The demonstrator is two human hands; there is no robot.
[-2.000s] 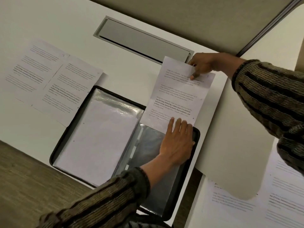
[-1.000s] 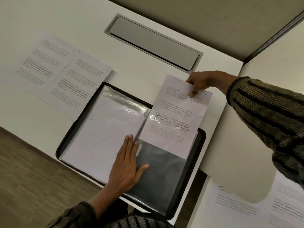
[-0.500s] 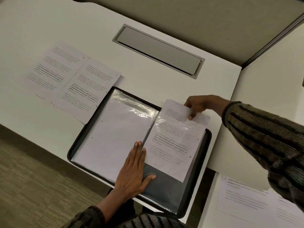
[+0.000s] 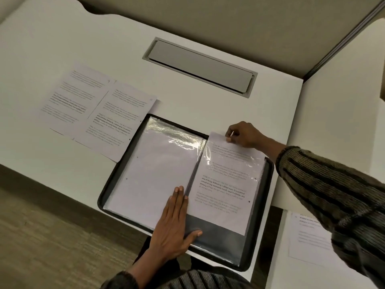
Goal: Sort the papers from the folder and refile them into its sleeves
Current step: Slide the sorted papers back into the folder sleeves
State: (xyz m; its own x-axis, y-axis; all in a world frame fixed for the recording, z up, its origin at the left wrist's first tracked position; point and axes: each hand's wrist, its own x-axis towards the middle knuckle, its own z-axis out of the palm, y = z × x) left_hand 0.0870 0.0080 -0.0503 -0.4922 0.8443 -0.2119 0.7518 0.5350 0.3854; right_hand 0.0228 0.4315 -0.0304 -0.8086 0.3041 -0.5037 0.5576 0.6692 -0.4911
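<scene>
A black display folder (image 4: 116, 176) lies open on the white desk (image 4: 62, 38). Its left sleeve (image 4: 154, 174) holds a blank-facing sheet. My right hand (image 4: 243, 134) pinches the top edge of a printed page (image 4: 225, 184) that sits most of the way down inside the right clear sleeve (image 4: 218, 243), with the page's top sticking out. My left hand (image 4: 175, 224) lies flat with straight fingers near the folder's spine, pressing the left sleeve and the bottom of the right one.
Two printed pages (image 4: 73, 101) (image 4: 118, 119) lie side by side on the desk left of the folder. Another printed sheet (image 4: 308, 236) lies on the adjoining desk at the right. A grey cable hatch (image 4: 200, 65) is set into the desk behind the folder.
My right hand has pushed the printed page down into the right sleeve. My left hand moved from the right sleeve's mouth to the spine and now presses flat there.
</scene>
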